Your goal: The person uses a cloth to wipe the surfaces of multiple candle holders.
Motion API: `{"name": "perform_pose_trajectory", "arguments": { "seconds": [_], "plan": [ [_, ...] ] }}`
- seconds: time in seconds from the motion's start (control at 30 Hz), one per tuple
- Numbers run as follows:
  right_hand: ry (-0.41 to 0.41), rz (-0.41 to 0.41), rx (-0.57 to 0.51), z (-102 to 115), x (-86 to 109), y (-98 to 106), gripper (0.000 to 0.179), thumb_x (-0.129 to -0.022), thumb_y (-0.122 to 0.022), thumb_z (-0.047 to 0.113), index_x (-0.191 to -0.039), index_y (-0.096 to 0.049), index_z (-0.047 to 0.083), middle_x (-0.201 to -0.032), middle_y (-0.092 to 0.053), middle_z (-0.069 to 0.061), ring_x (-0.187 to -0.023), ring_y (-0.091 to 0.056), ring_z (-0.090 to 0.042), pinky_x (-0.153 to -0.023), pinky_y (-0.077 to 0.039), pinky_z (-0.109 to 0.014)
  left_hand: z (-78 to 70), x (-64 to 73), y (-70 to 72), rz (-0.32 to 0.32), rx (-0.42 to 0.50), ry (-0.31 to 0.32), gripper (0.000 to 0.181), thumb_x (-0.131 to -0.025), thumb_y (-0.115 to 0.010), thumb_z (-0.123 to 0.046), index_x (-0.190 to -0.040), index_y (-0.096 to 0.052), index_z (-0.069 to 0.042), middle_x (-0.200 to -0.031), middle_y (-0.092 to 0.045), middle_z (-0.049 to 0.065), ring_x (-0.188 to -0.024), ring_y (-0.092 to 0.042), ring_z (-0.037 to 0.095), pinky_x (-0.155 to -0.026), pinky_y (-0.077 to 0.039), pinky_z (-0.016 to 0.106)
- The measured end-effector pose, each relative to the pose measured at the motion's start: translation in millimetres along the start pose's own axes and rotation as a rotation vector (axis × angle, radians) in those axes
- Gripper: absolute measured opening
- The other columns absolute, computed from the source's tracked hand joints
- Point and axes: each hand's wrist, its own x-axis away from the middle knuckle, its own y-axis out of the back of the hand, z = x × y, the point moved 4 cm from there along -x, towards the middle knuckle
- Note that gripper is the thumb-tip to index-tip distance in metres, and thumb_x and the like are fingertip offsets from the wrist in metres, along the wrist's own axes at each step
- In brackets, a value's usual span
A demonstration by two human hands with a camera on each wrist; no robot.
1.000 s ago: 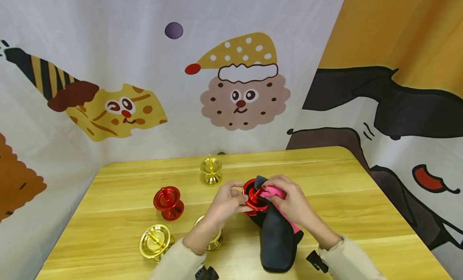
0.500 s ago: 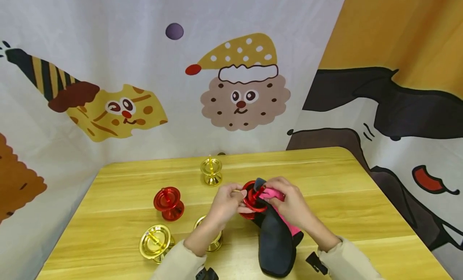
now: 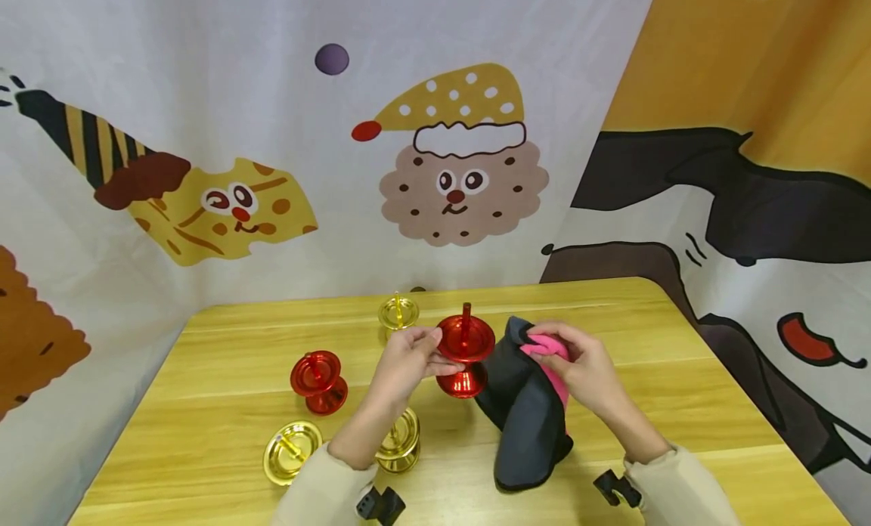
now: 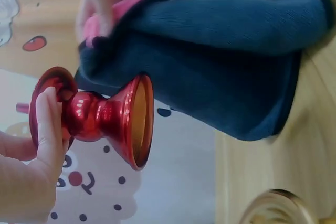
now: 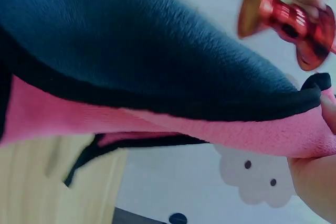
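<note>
My left hand (image 3: 408, 358) grips a shiny red candle holder (image 3: 466, 343) by its upper dish, thumb on the rim and fingers beneath. The holder stands upright in the head view, its spike pointing up and its flared foot raised off the table. In the left wrist view the hollow underside of that foot (image 4: 140, 124) shows. My right hand (image 3: 578, 363) pinches a cloth (image 3: 527, 428), dark grey on one face and pink on the other, with black edging. The cloth hangs in folds to the right of the candle holder, and its pink side (image 5: 157, 121) faces the right palm.
On the wooden table (image 3: 224, 360) stand another red candle holder (image 3: 318, 379) at the left and gold ones: one at the back (image 3: 398, 312), one at the front left (image 3: 292, 452), and one by my left forearm (image 3: 400, 439). A printed curtain (image 3: 306, 133) hangs behind.
The red candle holder has come away from the cloth, moving up and left, and tipped upright in my left hand. My right hand has drawn the cloth to the right.
</note>
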Motion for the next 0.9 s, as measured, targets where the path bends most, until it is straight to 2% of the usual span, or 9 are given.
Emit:
{"name": "perform_pose_trajectory", "arguments": {
  "seconds": [0.1, 0.27, 0.43, 0.5, 0.6, 0.67, 0.73, 0.83, 0.9],
  "plan": [
    [0.035, 0.025, -0.018, -1, 4.7, -8, 0.03, -0.073, -0.064, -0.018, -0.099, -0.063, -0.004, -0.104, -0.059, -0.019, -0.096, -0.056, -0.004, -0.08, -0.048, -0.014, -3.5, -1.7, -1.1, -0.018, 0.027, -0.011, 0.027, -0.097, -0.04, -0.003, -0.114, -0.048, 0.017, -0.097, -0.06, 0.027, -0.069, -0.065, 0.021, -0.071, -0.055, 0.032],
    [0.062, 0.051, -0.095, 1, 8.0, -21, 0.029, -0.073, -0.064, -0.017, -0.1, -0.063, -0.005, -0.107, -0.059, -0.02, -0.101, -0.056, -0.008, -0.08, -0.05, -0.018, 0.7, -1.0, -10.5, 0.008, 0.044, -0.002, 0.028, -0.097, -0.041, -0.007, -0.112, -0.048, 0.016, -0.094, -0.062, 0.025, -0.071, -0.066, 0.021, -0.071, -0.055, 0.031],
    [0.042, -0.005, -0.134, 1, 8.4, -23, 0.03, -0.072, -0.062, -0.021, -0.099, -0.062, -0.009, -0.101, -0.063, -0.012, -0.093, -0.059, -0.009, -0.076, -0.052, -0.019, 8.7, 0.0, -13.4, -0.028, -0.063, -0.008, 0.031, -0.096, -0.048, -0.018, -0.104, -0.057, 0.011, -0.08, -0.064, 0.014, -0.07, -0.063, 0.018, -0.068, -0.055, 0.03],
    [0.026, -0.015, -0.13, 1, 8.0, -22, 0.03, -0.073, -0.061, -0.021, -0.1, -0.062, -0.009, -0.099, -0.064, -0.007, -0.09, -0.059, -0.009, -0.074, -0.052, -0.019, 10.9, 0.0, -12.5, -0.057, -0.123, -0.023, 0.034, -0.096, -0.049, -0.023, -0.105, -0.059, 0.008, -0.087, -0.063, 0.013, -0.08, -0.061, 0.02, -0.073, -0.054, 0.032],
    [0.004, -0.01, -0.121, 1, 5.9, -21, 0.03, -0.074, -0.061, -0.02, -0.102, -0.061, -0.008, -0.097, -0.064, -0.002, -0.086, -0.06, -0.009, -0.072, -0.052, -0.019, 12.3, 0.5, -11.5, -0.077, -0.186, -0.043, 0.042, -0.096, -0.046, -0.033, -0.113, -0.059, 0.004, -0.11, -0.059, 0.015, -0.104, -0.054, 0.027, -0.088, -0.048, 0.039],
    [-0.007, -0.005, -0.122, 1, 3.8, -20, 0.03, -0.075, -0.061, -0.019, -0.103, -0.061, -0.008, -0.097, -0.064, -0.001, -0.086, -0.06, -0.009, -0.072, -0.052, -0.02, 12.1, 0.7, -11.9, -0.061, -0.205, -0.053, 0.045, -0.096, -0.044, -0.038, -0.116, -0.057, 0.001, -0.119, -0.056, 0.014, -0.113, -0.049, 0.028, -0.095, -0.042, 0.043],
    [-0.022, -0.005, -0.131, 1, 1.7, -20, 0.03, -0.075, -0.06, -0.019, -0.103, -0.061, -0.008, -0.097, -0.064, -0.002, -0.086, -0.061, -0.01, -0.072, -0.053, -0.02, 12.3, 0.0, -13.0, -0.024, -0.215, -0.055, 0.046, -0.095, -0.046, -0.04, -0.118, -0.055, -0.001, -0.12, -0.055, 0.014, -0.114, -0.049, 0.028, -0.097, -0.04, 0.044],
    [-0.058, -0.006, -0.149, 1, -0.9, -20, 0.029, -0.077, -0.06, -0.017, -0.105, -0.06, -0.008, -0.098, -0.064, -0.002, -0.086, -0.063, -0.011, -0.073, -0.053, -0.021, 12.8, -1.3, -15.2, 0.057, -0.232, -0.072, 0.041, -0.091, -0.056, -0.032, -0.121, -0.053, -0.004, -0.118, -0.056, 0.013, -0.112, -0.051, 0.027, -0.093, -0.043, 0.043],
    [-0.087, 0.001, -0.172, 0, -1.8, -20, 0.029, -0.078, -0.06, -0.016, -0.107, -0.059, -0.008, -0.1, -0.063, -0.002, -0.087, -0.064, -0.012, -0.074, -0.053, -0.023, 13.2, -1.8, -16.2, 0.099, -0.254, -0.076, 0.045, -0.086, -0.065, -0.022, -0.125, -0.05, -0.005, -0.117, -0.056, 0.013, -0.108, -0.052, 0.028, -0.088, -0.047, 0.039]
  ]
}}
